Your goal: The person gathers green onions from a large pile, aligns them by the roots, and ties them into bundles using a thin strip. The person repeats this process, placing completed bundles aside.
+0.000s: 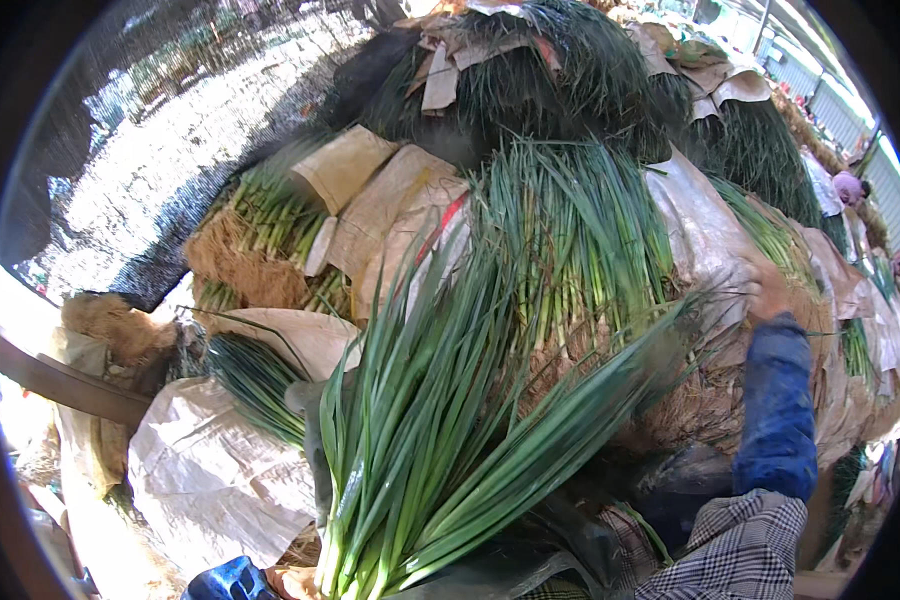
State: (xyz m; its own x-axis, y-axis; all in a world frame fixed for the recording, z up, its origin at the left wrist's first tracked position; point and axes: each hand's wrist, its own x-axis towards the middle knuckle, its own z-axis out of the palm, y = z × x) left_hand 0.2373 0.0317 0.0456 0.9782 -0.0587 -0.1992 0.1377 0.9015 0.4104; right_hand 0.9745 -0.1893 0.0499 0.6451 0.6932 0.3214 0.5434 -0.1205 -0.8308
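At the bottom of the head view, my left hand (294,581), below a blue sleeve, is closed around the pale stems of a bunch of long green leafy stalks, like leeks or green onions (420,450). The leaves fan upward and to the right over my lap. My right hand (766,289), blurred, reaches out at the right, at the edge of a pale woven plastic sheet (694,225); whether it grips the sheet I cannot tell. Just left of that sheet lies a pile of the same stalks (570,247), roots towards me.
More stalk heaps (517,82) rise behind, partly under sheets. Root-on bundles (247,255) are stacked at the left beside tan sacking (390,202). A crumpled white sack (217,472) lies lower left, near a curved bar (67,386). Another person (847,187) is far right.
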